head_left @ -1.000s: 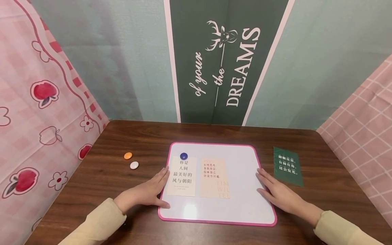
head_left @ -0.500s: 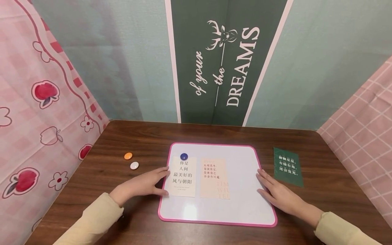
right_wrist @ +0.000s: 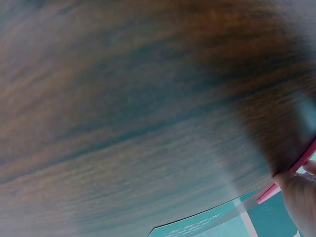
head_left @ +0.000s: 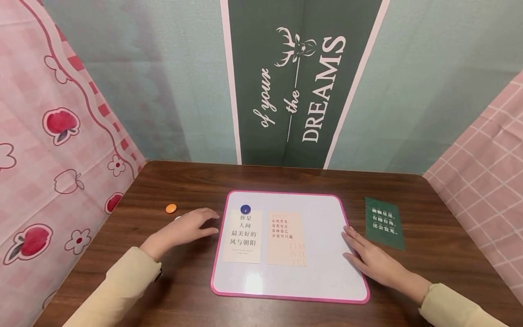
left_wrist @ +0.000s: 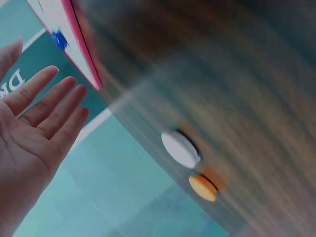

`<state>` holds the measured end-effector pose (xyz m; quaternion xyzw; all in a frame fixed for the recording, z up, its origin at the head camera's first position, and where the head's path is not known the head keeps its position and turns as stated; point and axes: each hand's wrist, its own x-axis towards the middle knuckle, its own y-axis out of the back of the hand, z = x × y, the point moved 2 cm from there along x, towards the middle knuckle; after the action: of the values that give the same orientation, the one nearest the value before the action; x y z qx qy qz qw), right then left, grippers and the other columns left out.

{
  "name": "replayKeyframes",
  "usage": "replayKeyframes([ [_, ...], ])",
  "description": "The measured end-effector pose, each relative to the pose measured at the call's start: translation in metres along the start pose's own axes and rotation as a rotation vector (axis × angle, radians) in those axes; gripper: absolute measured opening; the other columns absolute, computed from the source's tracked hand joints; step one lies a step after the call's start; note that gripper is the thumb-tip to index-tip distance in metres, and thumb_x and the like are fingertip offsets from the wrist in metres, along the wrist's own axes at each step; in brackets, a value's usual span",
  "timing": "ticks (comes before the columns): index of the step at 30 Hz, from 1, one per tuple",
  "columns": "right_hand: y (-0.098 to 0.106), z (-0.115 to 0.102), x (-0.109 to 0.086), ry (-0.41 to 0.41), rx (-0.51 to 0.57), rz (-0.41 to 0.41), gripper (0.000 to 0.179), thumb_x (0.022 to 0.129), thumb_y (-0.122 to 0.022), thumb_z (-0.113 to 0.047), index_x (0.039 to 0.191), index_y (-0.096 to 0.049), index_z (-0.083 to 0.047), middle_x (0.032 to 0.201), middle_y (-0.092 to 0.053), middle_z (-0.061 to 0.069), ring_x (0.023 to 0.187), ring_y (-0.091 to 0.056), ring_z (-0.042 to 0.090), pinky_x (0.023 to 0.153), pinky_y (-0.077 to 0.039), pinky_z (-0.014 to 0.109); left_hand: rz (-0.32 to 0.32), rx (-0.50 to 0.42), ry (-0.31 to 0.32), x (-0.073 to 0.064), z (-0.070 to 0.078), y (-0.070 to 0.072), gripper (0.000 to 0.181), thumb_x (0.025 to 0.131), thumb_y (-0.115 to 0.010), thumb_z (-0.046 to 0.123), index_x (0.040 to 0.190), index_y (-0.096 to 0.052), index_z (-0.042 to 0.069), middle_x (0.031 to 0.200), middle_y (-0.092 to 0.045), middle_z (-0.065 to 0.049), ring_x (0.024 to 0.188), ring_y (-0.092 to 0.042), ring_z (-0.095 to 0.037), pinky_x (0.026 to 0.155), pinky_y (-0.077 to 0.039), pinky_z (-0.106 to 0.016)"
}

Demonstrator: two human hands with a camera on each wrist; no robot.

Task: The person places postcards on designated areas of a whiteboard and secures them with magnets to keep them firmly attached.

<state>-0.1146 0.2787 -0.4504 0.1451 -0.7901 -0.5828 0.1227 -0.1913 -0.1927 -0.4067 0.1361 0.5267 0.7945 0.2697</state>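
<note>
A whiteboard (head_left: 327, 277) with a pink rim lies on the table. My left hand (head_left: 188, 227) hovers just left of its rim, fingers extended and holding nothing. Under that hand, mostly hidden in the head view, is a white round magnet (left_wrist: 178, 149); an orange magnet (head_left: 171, 208) lies beyond it. My right hand (head_left: 373, 259) rests on the board's right rim with straight fingers. On the board, a cream card (head_left: 241, 252) has a blue magnet (head_left: 245, 209) at its top edge. Beside it lies a peach card (head_left: 282, 250) with no magnet on it.
A green card (head_left: 384, 222) with white writing lies on the brown wooden table (head_left: 196, 177), right of the board. Behind the table hangs a green curtain (head_left: 184, 91) with lettering; pink patterned cloths (head_left: 37, 181) stand at both sides.
My left hand has lifted off the board's left rim and moved left and away from me, now covering most of the white magnet in the head view. My right hand has stayed put.
</note>
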Motion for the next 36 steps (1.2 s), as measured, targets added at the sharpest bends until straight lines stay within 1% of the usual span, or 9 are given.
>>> replayKeyframes([
  [4, 0.001, 0.000, 0.000, -0.003, 0.003, -0.004, 0.064, 0.098, -0.066, -0.033, 0.147, -0.048, 0.003, 0.156, -0.042, 0.027, 0.138, -0.048, 0.047, 0.104, -0.046, 0.055, 0.018, -0.002, 0.019, 0.002, -0.007, 0.008, 0.039, 0.097, -0.069, 0.022, 0.124, -0.066, -0.005, 0.124, -0.069, -0.021, 0.117, -0.065, -0.036, 0.101, -0.054, -0.052],
  [9, 0.002, -0.001, 0.000, -0.005, 0.003, -0.007, 0.063, 0.098, -0.066, -0.032, 0.147, -0.048, 0.003, 0.156, -0.042, 0.027, 0.139, -0.048, 0.047, 0.104, -0.046, 0.054, 0.037, 0.012, 0.023, 0.004, -0.014, 0.016, 0.038, 0.098, -0.066, 0.022, 0.124, -0.066, -0.006, 0.124, -0.069, -0.022, 0.118, -0.064, -0.038, 0.101, -0.053, -0.053],
  [14, 0.004, -0.002, 0.000, 0.006, -0.005, -0.002, 0.063, 0.098, -0.066, -0.033, 0.146, -0.049, 0.003, 0.155, -0.043, 0.027, 0.137, -0.050, 0.047, 0.103, -0.048, 0.055, 0.073, 0.005, 0.029, 0.004, -0.024, 0.025, 0.037, 0.099, -0.064, 0.021, 0.124, -0.065, -0.007, 0.124, -0.069, -0.024, 0.119, -0.064, -0.040, 0.101, -0.052, -0.054],
  [20, 0.005, -0.003, 0.000, -0.002, -0.007, -0.003, 0.062, 0.098, -0.066, -0.032, 0.147, -0.049, 0.003, 0.155, -0.043, 0.027, 0.137, -0.051, 0.046, 0.103, -0.049, 0.055, 0.126, -0.016, 0.043, 0.001, -0.037, 0.033, 0.035, 0.099, -0.062, 0.018, 0.122, -0.065, -0.008, 0.123, -0.069, -0.026, 0.118, -0.064, -0.042, 0.101, -0.051, -0.056],
  [27, 0.005, -0.004, 0.000, 0.007, -0.011, 0.003, 0.062, 0.097, -0.067, -0.032, 0.146, -0.050, 0.002, 0.155, -0.044, 0.027, 0.136, -0.051, 0.045, 0.102, -0.049, 0.054, 0.151, -0.062, 0.089, -0.003, -0.052, 0.035, 0.035, 0.100, -0.061, 0.016, 0.124, -0.064, -0.010, 0.125, -0.067, -0.028, 0.119, -0.063, -0.044, 0.100, -0.051, -0.058],
  [32, 0.005, -0.004, 0.000, 0.009, -0.007, 0.003, 0.062, 0.097, -0.067, -0.031, 0.146, -0.050, 0.003, 0.154, -0.044, 0.028, 0.135, -0.052, 0.045, 0.102, -0.050, 0.054, 0.162, -0.088, 0.118, -0.004, -0.058, 0.038, 0.036, 0.100, -0.061, 0.015, 0.126, -0.063, -0.011, 0.126, -0.066, -0.029, 0.117, -0.064, -0.045, 0.098, -0.053, -0.057],
  [36, 0.006, -0.004, 0.000, 0.008, -0.003, -0.002, 0.062, 0.098, -0.066, -0.031, 0.146, -0.049, 0.003, 0.155, -0.043, 0.028, 0.136, -0.052, 0.046, 0.101, -0.050, 0.055, 0.184, -0.100, 0.171, -0.006, -0.063, 0.040, 0.036, 0.101, -0.060, 0.015, 0.125, -0.062, -0.012, 0.121, -0.068, -0.030, 0.113, -0.066, -0.044, 0.095, -0.054, -0.057],
])
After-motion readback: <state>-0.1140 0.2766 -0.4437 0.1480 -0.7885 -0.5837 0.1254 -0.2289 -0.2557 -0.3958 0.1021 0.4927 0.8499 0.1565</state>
